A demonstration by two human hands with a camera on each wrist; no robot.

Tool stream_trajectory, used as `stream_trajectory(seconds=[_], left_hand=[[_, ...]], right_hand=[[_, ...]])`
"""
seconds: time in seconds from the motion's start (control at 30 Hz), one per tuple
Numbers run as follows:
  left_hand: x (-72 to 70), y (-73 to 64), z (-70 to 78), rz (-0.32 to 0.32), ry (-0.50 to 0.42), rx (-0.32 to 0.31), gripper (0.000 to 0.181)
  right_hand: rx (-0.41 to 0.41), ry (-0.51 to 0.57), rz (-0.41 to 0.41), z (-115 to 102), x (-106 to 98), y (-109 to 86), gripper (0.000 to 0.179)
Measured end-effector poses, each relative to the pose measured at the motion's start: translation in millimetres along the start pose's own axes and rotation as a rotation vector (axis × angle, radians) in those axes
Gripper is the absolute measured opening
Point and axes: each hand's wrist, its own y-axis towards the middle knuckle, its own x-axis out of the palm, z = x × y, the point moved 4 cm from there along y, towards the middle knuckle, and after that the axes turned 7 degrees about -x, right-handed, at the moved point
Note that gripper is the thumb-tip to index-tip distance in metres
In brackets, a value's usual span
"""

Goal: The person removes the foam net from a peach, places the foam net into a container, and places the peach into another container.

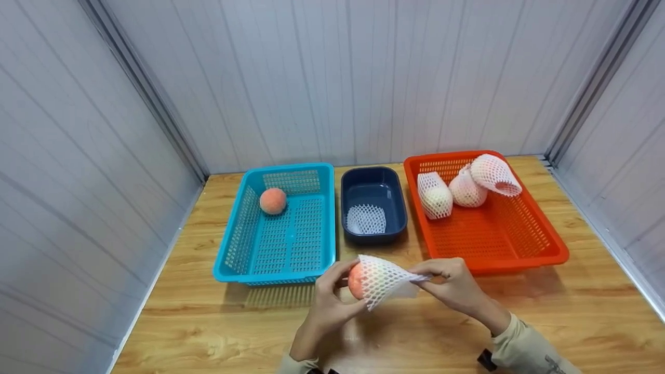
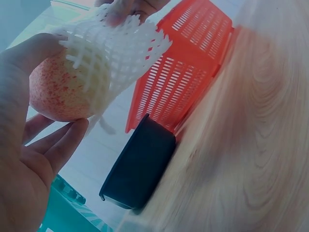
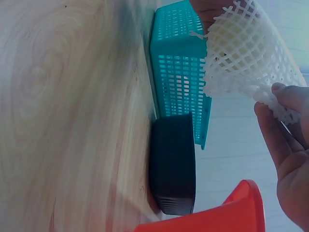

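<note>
My left hand (image 1: 331, 304) grips a pink-and-yellow peach (image 1: 356, 281) between thumb and fingers, above the table's near part. A white foam net sleeve (image 1: 383, 278) covers the peach's right side, while its left side is bare. My right hand (image 1: 457, 288) pinches the gathered far end of that sleeve and holds it out to the right. In the left wrist view, the peach (image 2: 60, 89) shows red speckles, and the sleeve's open edge (image 2: 75, 53) lies across it near my thumb. The right wrist view shows the sleeve's narrow end (image 3: 270, 99) between my right thumb and fingers.
A turquoise basket (image 1: 223, 259) at left holds one bare peach (image 1: 273, 201). In the middle, a navy bin (image 1: 374, 240) contains flat foam net (image 1: 366, 219). At right, a red basket (image 1: 519, 262) holds three net-wrapped fruits (image 1: 436, 200). Grey panel walls (image 1: 311, 83) enclose the table.
</note>
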Motion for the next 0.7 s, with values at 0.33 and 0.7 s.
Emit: stream_trajectory(seconds=[0.33, 0.7], left_hand=[[-2.4, -2.0, 0.5, 0.033, 0.026, -0.025, 0.066], [-5.7, -0.4, 2.1, 0.055, 0.034, -0.009, 0.066]], right_hand=[[0.027, -0.035, -0.009, -3, -14, -2.5, 0.038], [0.030, -0.044, -0.004, -3, -28, -9.9, 0.040]])
